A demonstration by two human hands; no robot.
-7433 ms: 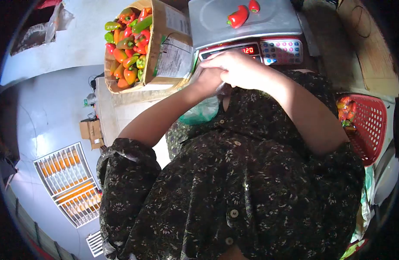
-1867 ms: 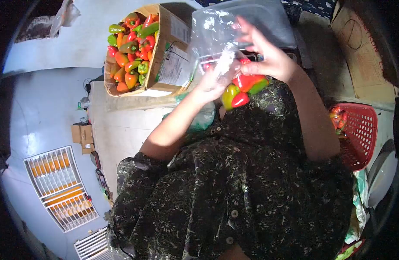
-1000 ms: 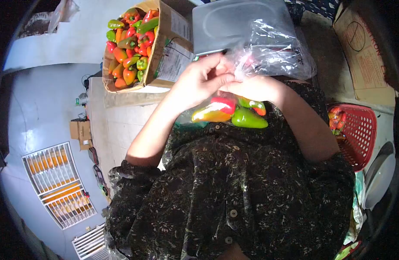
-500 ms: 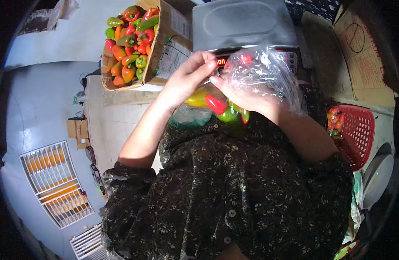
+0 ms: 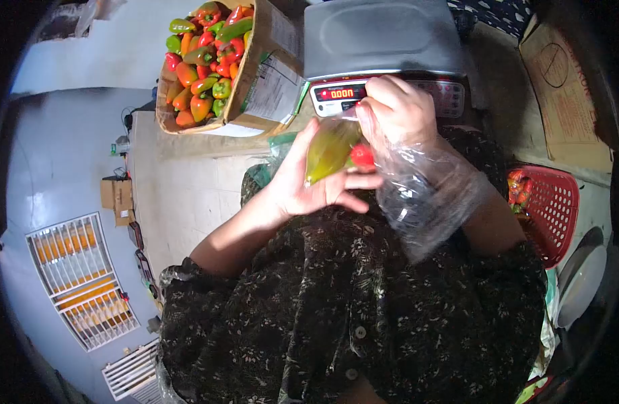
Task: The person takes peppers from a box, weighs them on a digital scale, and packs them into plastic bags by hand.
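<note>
My right hand (image 5: 400, 111) is closed round the gathered neck of a clear plastic bag (image 5: 417, 195), whose loose part hangs down over my right wrist. Below the fist, the bag's filled part holds a yellow-green pepper (image 5: 331, 149) and a red one (image 5: 362, 156). My left hand (image 5: 306, 178) is open beside and under these peppers, palm toward them and fingers spread. Just beyond my hands stands a scale with a grey metal pan (image 5: 383, 37) that carries nothing; its red display (image 5: 342, 93) is lit and seems to show zeros.
A cardboard box (image 5: 272, 64) full of red, orange and green peppers (image 5: 202, 64) stands left of the scale. At the right are a red perforated basket (image 5: 558, 215) with bagged peppers (image 5: 519, 188) and a large carton (image 5: 565, 94). A green plastic bag (image 5: 259, 174) lies behind my left wrist.
The two peppers seen earlier on the scale pan are gone from it. My right hand has closed round the bag's neck and risen; my left hand has moved lower and opened beside the peppers.
</note>
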